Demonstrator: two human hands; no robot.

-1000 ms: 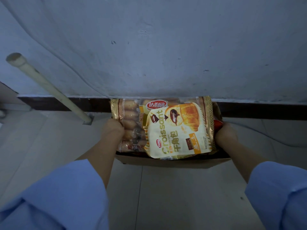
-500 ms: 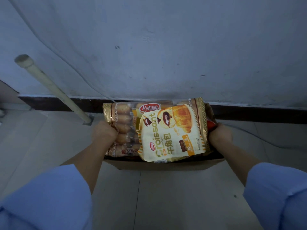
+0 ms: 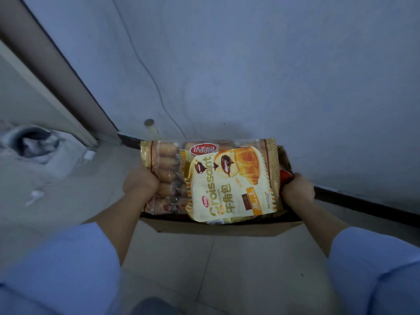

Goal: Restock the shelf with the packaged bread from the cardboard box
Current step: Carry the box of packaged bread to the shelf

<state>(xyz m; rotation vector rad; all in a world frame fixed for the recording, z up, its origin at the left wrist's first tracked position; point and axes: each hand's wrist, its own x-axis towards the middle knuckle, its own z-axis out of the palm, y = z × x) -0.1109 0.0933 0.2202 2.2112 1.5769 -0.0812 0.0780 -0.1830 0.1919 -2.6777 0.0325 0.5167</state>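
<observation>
two blue sleeves (image 3: 59,267) sat closest, one low on each side. just past them, both hands were on a cardboard box (image 3: 218,228) held up above the tiled floor (image 3: 181,269). the left hand (image 3: 140,183) was curled shut on the box's left edge, and its knuckles touched the clear side of a bread pack. the right hand (image 3: 298,189) was curled shut on the box's right edge, just beside a bit of red wrapper (image 3: 285,174). the fingertips went down over the sides, so they could not be seen.

between the two hands lay the packaged bread. a croissant pack (image 3: 229,183) was on top, tilted a little, and a bigger gold pack of buns (image 3: 163,176) lay under it and reached out toward the left fingers.

past the fingers was a grey wall (image 3: 250,64) with a thin wire (image 3: 156,83) running down it, and a pale stick (image 3: 151,127) leaned there. off to the far left was a door frame (image 3: 63,71).

no shelf showed. this looked like the carrying step, with the bread not yet put away. next, the box would need to stay level so the top pack did not slide off, and it would need to be set down near the shelf.
</observation>
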